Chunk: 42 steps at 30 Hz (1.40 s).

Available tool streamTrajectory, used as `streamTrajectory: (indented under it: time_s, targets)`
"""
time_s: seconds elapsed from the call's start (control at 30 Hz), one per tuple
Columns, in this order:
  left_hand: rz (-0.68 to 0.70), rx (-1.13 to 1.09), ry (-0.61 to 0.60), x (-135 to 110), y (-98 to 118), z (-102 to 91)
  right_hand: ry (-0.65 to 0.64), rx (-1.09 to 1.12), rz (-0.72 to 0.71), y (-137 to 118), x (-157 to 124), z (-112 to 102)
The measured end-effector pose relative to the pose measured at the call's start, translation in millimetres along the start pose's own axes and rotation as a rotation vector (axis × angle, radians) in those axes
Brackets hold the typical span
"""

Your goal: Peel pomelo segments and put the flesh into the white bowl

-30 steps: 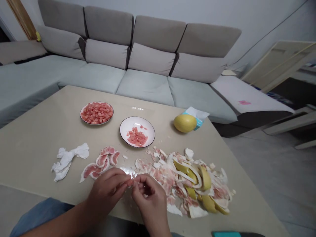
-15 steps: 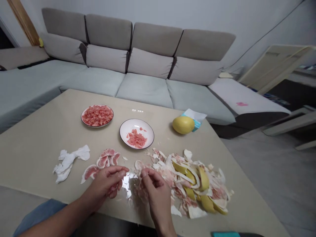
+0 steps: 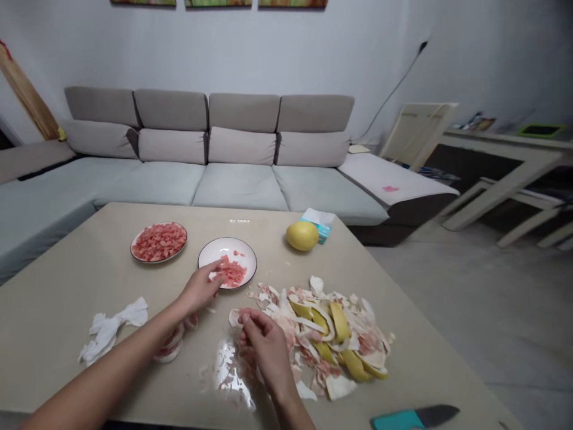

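Observation:
My left hand [image 3: 203, 288] reaches over the near left rim of a white plate [image 3: 209, 251] with a dark edge. Its fingers are stretched out and apart, beside a small heap of pink pomelo pulp [image 3: 233, 273]. Closer to me, my right hand [image 3: 266, 340] is closed in a pinch at the left side of the peel pile; what sits between its fingertips is too small to make out. Pomelo segments [image 3: 171, 346] lie partly hidden under my left forearm. The pile of pomelo peel and membranes [image 3: 338, 322] spreads to the right of my right hand.
A second plate [image 3: 159, 259] heaped with pulp stands at the back left. A whole yellow pomelo [image 3: 302, 236] rests against a tissue pack [image 3: 323, 227]. Crumpled white tissue [image 3: 107, 331] lies left. A knife [image 3: 416, 416] with a teal handle lies near the front right edge.
My left hand has moved forward from beside my right hand to the plate, its fingers spreading. My right hand stays pinched near the peel pile. The view has tilted up, bringing the knife into sight.

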<state>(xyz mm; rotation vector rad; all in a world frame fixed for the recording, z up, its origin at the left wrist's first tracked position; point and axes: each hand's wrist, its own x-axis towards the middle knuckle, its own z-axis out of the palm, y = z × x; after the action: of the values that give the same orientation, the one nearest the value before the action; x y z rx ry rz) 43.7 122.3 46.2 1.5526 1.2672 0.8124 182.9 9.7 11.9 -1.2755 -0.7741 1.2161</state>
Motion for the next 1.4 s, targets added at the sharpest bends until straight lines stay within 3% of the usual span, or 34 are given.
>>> streamTrajectory:
  time_s: [0.13,0.27,0.37,0.57,0.73,0.87,0.97,1.07,1.17,1.3,1.4]
  targets:
    - [-0.026,0.08,-0.415,-36,13,4.5,-0.001,-0.244,-0.15,-4,-4,-1]
    - [0.233,0.278,-0.308,-61,18,1.4,0.015,-0.421,-0.263,-6,-7,0]
    - [0.262,0.338,-0.278,-63,18,-1.0,0.034,-0.49,-0.288,-6,-6,0]
    - [0.109,0.277,-0.189,-65,13,5.3,0.026,-0.474,-0.265,-5,-6,2]
    - [-0.211,-0.191,-0.265,-68,0,12.5,-0.094,-0.138,-0.07,-7,-6,4]
    - [-0.286,-0.449,-0.293,-72,-4,14.6,-0.215,0.122,0.063,-5,-3,3]
    - [-0.303,-0.53,-0.28,-76,-3,14.4,-0.259,0.174,0.082,-5,-2,3]
    - [-0.303,-0.592,-0.229,-78,-4,10.5,-0.164,-0.006,-0.011,-7,-4,2]
    - [-0.275,-0.626,-0.152,-79,-8,3.1,-0.035,-0.285,-0.202,-5,-3,-3]
    - [-0.292,-0.581,-0.126,-81,-13,-5.4,-0.093,-0.599,-0.478,8,0,-11]
    - [-0.297,-0.574,-0.106,-81,-17,-7.2,-0.108,-0.742,-0.494,11,2,-14]
